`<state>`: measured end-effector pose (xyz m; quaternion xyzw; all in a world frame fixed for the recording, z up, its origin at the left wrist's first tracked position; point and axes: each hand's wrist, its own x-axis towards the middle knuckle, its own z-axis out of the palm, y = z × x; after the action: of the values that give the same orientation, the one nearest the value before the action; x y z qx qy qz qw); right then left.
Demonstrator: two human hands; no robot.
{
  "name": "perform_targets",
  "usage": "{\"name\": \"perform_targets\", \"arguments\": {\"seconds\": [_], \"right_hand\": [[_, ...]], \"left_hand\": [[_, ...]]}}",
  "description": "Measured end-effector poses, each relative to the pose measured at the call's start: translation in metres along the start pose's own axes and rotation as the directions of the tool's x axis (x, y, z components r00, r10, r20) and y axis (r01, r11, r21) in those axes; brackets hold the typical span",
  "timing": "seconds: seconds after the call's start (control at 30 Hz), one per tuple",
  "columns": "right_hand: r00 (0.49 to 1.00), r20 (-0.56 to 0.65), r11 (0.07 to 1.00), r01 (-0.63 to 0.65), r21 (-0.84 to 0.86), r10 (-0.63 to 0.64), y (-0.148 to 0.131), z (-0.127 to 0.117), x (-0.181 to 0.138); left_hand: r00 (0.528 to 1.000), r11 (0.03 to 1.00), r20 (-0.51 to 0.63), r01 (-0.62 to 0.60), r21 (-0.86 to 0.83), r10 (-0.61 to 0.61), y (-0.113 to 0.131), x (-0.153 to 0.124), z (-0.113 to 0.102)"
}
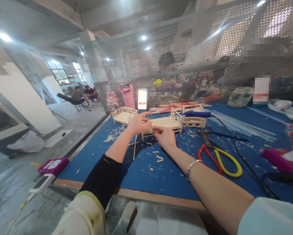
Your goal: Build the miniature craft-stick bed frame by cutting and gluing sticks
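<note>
A small bed-like model of wooden sticks [164, 123] stands on the blue table [161, 176]. My left hand [139, 123] pinches its near left end, fingers closed on the frame. My right hand [164, 137], with a silver bracelet on the wrist, holds the near edge of the same model, fingers pinched on a small stick piece. Loose sticks [134, 147] and wood chips lie just under my hands.
Two more stick models [124, 115] [194, 120] stand behind. A blue glue gun [197, 114] rests on one, its cord trailing right. Red-and-yellow-handled cutters [220, 156] lie to the right. A pink bottle [129, 95], a lit phone [142, 99] and a mesh screen with people behind it are at the back.
</note>
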<state>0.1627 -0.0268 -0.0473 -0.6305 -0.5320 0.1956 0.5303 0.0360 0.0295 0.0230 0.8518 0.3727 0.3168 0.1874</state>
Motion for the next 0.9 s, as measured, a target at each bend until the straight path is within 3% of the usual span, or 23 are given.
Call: {"name": "perform_targets", "arguments": {"seconds": [0.1,0.17,0.23,0.3,0.43,0.67,0.8,0.9], "right_hand": [[1.000,-0.004,1.000,-0.016,0.002,0.016,0.001,0.001,0.000],[1.000,-0.005,1.000,-0.022,0.007,0.022,0.002,0.002,0.000],[1.000,-0.007,1.000,-0.023,0.016,0.023,0.003,0.002,0.001],[1.000,-0.007,0.999,-0.020,0.026,0.020,0.004,0.002,0.001],[1.000,-0.004,0.999,-0.019,0.041,0.020,0.005,0.002,0.001],[0.999,0.035,0.999,-0.015,0.039,0.014,0.005,0.000,-0.002],[0.999,0.042,0.999,-0.019,0.039,0.017,0.004,-0.001,-0.003],[0.999,0.041,0.998,-0.023,0.050,0.021,0.004,-0.001,-0.003]], "left_hand": [[0.975,0.991,-0.220,-0.011,-0.136,-0.019,-0.005,0.000,-0.008],[0.909,0.984,-0.414,-0.030,-0.174,-0.046,-0.010,-0.002,-0.014],[0.853,0.987,-0.519,-0.029,-0.157,-0.058,-0.014,-0.005,-0.018],[0.852,0.993,-0.521,-0.008,-0.118,-0.055,-0.016,-0.009,-0.018],[0.900,0.998,-0.436,-0.015,-0.062,-0.013,-0.014,-0.019,-0.010],[0.917,0.988,-0.387,0.040,-0.147,-0.094,-0.011,-0.028,0.002],[0.949,0.976,-0.311,-0.017,-0.219,-0.053,-0.015,-0.028,0.008],[0.943,0.968,-0.324,-0.013,-0.252,-0.072,-0.019,-0.026,0.011]]}}
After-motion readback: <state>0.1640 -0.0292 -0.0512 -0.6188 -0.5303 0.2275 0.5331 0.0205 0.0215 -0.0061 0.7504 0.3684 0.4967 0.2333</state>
